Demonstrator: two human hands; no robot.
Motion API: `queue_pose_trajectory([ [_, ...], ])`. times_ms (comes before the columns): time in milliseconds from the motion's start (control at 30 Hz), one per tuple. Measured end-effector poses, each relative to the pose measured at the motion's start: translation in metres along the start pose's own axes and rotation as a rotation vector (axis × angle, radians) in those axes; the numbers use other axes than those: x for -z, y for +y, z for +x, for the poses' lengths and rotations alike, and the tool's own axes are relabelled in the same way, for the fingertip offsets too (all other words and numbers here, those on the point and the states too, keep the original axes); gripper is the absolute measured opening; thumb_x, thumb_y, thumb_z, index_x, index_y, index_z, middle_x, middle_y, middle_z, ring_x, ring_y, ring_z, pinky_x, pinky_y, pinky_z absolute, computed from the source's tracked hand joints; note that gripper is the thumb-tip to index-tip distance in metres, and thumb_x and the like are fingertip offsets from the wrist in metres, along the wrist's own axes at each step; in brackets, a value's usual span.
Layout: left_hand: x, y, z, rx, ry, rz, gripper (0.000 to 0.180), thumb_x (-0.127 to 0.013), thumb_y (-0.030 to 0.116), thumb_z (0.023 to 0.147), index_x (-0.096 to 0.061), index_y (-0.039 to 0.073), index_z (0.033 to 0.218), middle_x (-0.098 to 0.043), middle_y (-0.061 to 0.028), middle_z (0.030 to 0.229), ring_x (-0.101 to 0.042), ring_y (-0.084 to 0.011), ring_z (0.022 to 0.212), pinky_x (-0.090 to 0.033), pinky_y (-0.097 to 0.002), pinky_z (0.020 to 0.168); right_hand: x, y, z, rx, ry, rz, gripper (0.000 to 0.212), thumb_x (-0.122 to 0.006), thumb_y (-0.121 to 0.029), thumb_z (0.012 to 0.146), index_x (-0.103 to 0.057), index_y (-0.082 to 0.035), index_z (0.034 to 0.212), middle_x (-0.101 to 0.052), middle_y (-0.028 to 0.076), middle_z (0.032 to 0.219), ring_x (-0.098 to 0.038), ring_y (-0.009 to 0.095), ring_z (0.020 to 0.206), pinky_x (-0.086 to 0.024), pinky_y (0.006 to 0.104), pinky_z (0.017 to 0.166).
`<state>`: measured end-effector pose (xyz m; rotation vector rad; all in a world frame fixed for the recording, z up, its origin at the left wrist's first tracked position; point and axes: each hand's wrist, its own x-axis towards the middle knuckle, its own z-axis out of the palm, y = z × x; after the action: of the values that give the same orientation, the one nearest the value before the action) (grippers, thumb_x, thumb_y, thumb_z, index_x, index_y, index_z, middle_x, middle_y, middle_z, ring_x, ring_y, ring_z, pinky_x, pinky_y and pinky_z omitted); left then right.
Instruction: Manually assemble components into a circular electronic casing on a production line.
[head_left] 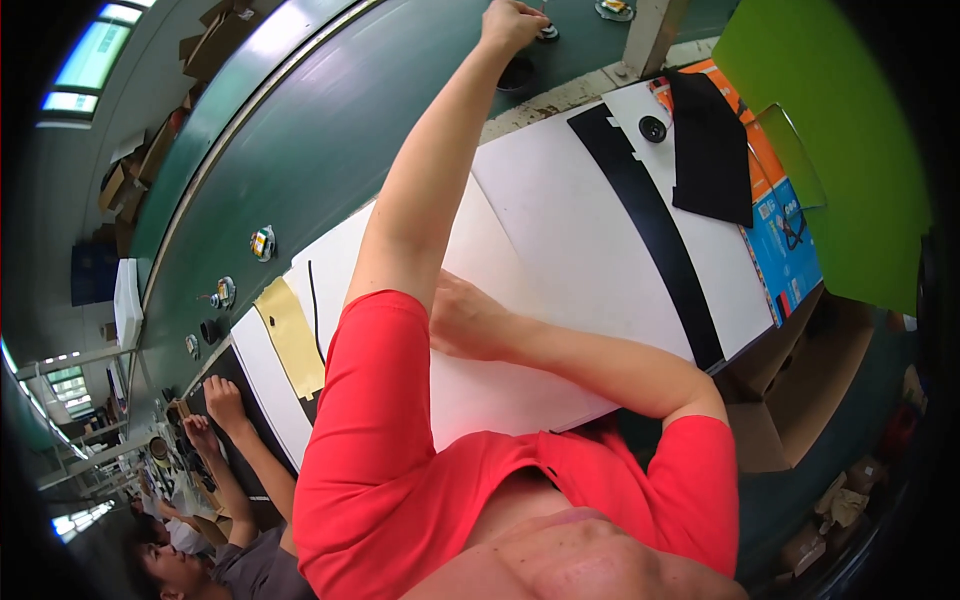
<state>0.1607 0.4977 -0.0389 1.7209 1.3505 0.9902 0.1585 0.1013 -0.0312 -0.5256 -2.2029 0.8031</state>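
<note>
Left hand (512,22): fingers together on a small disc part (547,32), far out on the green belt (330,150).
Right hand (462,318): flat on white bench (580,230), grip unclear.
Tip: lift straight up.

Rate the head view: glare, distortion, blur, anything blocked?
Head view: strong fisheye bend, belt edge curves, black vignette at the corners; glare streak along the belt's far rim; left hand near the top edge, slightly soft; right hand half hidden behind the red sleeve; white table evenly lit.

small round black part (547,32) on green conveyor belt (330,130), at fingertips
</note>
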Motion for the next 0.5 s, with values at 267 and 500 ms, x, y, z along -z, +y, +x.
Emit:
queue_pose_trajectory([
  [267, -0.005, 0.003, -0.005, 0.020, 0.040, 0.067, 0.014, -0.074, 0.011, 0.081, -0.079, 0.000, 0.088, -0.074, -0.0107, 0.073, -0.069, -0.0163, 0.065, -0.054, -0.0308, 0.065, 0.005, 0.001, -0.001, -0.014, 0.023, 0.005, 0.029, -0.071, -0.010, 0.084, -0.062, 0.003, 0.109, -0.058, 0.016, 0.123, -0.049, 0.034, 0.128, -0.043, 0.0426, 0.110],
  [500, 0.003, -0.007, -0.004, 0.046, 0.019, 0.102, 0.015, -0.074, 0.010, 0.079, -0.078, 0.000, 0.089, -0.075, -0.0109, 0.074, -0.069, -0.0153, 0.066, -0.054, -0.0310, 0.063, 0.004, 0.002, 0.000, 0.022, 0.032, -0.042, 0.029, -0.072, -0.011, 0.083, -0.062, 0.003, 0.107, -0.056, 0.016, 0.125, -0.048, 0.033, 0.129, -0.044, 0.0418, 0.108],
])
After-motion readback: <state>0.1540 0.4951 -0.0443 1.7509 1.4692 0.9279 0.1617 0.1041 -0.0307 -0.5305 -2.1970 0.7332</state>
